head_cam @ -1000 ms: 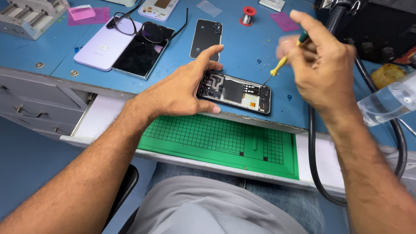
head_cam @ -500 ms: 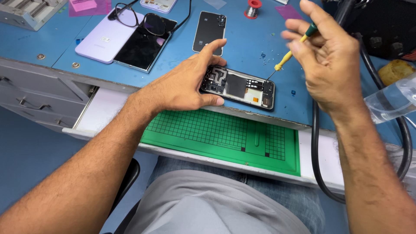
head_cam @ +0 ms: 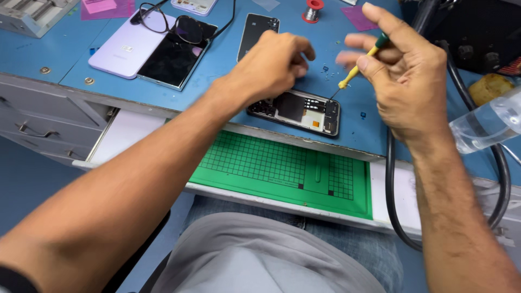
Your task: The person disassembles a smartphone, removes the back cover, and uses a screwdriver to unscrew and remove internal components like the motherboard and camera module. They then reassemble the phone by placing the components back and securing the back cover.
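- While the opened phone lies flat near the front edge of the blue table, its long axis is seen to run roughly along that edge, left to right, with the right end tipped slightly toward the person.
- The left hand is held over the phone's left end, the fingers curled in and bunched together; whether something small is pinched between them cannot be told, since the tips are blurred.
- A small screwdriver with a yellow and green handle is gripped in the right hand, between thumb and forefinger, with the other fingers spread loosely above.
- The screwdriver is tilted, its handle up and to the right, its thin tip pointed down and left at the phone's upper right corner; the tip appears to be at or just above that corner, though contact cannot be confirmed.
- From the right hand, the phone lies below and to the left; from the left hand, it lies directly underneath, so the left hand is judged the nearer of the two.
- Toward the table's back left, a lilac phone, a dark screen panel and a pair of glasses are laid together, well apart from the work.
- Below the front edge, a green gridded mat is seen on a pulled-out shelf.
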